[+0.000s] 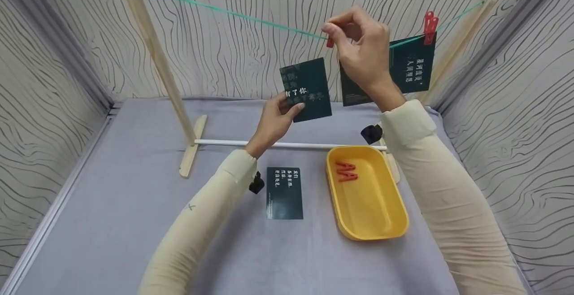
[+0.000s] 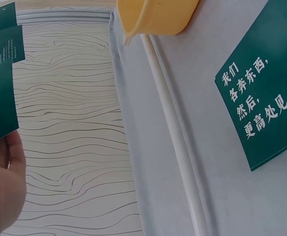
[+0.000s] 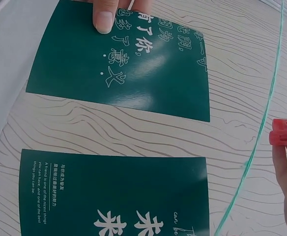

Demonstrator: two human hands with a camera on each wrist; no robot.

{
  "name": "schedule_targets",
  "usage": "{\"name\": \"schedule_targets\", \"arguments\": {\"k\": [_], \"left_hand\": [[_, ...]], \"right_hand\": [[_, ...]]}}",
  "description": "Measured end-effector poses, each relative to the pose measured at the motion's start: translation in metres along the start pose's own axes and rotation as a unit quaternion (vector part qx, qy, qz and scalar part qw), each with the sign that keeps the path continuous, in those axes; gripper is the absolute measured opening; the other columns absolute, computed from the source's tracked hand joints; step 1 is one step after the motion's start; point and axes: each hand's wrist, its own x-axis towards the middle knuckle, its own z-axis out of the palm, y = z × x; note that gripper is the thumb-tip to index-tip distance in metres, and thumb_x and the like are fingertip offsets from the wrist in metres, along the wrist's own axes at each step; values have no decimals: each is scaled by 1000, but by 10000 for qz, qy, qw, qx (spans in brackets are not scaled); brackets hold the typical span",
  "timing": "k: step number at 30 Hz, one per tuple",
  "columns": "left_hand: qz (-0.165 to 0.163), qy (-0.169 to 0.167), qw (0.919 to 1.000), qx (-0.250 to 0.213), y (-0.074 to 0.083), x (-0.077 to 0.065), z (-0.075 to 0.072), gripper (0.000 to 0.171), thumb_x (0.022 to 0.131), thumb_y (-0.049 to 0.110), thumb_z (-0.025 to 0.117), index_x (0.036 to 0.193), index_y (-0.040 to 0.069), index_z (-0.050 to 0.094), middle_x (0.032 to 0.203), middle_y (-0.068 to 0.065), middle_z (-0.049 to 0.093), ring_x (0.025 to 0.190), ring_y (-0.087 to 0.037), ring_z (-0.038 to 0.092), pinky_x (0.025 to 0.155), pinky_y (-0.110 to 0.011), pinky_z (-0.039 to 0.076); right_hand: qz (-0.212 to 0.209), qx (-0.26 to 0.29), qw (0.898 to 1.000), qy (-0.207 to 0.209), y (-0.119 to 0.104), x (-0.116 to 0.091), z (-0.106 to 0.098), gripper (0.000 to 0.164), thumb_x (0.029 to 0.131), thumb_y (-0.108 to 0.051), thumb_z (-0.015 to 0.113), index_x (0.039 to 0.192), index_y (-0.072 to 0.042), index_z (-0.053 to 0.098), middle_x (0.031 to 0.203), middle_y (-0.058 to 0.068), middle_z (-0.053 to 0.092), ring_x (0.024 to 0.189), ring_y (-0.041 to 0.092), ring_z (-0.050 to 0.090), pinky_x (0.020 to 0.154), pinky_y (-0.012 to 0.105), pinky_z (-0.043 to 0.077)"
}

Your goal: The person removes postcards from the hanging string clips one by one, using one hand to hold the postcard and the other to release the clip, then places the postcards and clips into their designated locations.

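Observation:
My left hand (image 1: 274, 119) pinches a dark green printed card (image 1: 311, 95) between thumb and fingers, below the green string (image 1: 233, 14). My right hand (image 1: 368, 53) is raised at the string and pinches a red clothespin (image 3: 286, 132). That clothespin is right beside the string in the right wrist view; whether it bites on it I cannot tell. Behind the right hand hang green cards (image 1: 410, 68), partly hidden by it, with red clothespins (image 1: 430, 28) at the upper right corner. The held card and the hanging card (image 3: 114, 196) are apart.
Wooden posts (image 1: 154, 57) hold the string, joined by a white rod (image 1: 309, 145) low down. A yellow tray (image 1: 370, 236) with red clothespins (image 1: 346, 176) stands at the right. Another green card (image 1: 284, 194) lies on the grey cloth (image 1: 134, 187).

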Motion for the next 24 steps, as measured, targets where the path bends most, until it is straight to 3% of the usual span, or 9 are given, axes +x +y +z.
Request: {"name": "schedule_targets", "arguments": {"k": [8, 17, 24], "left_hand": [[63, -3, 10000, 74, -3, -3, -1, 37, 103, 21, 69, 139, 15, 64, 130, -5, 75, 121, -17, 73, 102, -30, 60], [-216, -21, 9997, 61, 0, -5, -4, 40, 103, 25, 69, 142, 18, 62, 132, -2, 74, 122, -15, 72, 103, -31, 60], [-87, -75, 9999, 65, 0, -7, -4, 38, 103, 23, 69, 141, 17, 63, 131, -3, 74, 121, -15, 73, 102, -30, 60]], "right_hand": [[9, -45, 10000, -19, 0, -4, 0, 26, 103, -23, 69, 110, 2, 72, 105, 13, 79, 95, -9, 71, 96, 19, 59], [57, 146, 9998, -123, -1, -12, 1, 27, 103, -22, 68, 114, 3, 70, 108, 15, 77, 98, -7, 71, 98, 21, 58], [78, 175, 9997, -165, 0, -18, 3, 28, 103, -22, 69, 116, 3, 69, 109, 15, 77, 100, -3, 73, 99, 21, 59]]}}
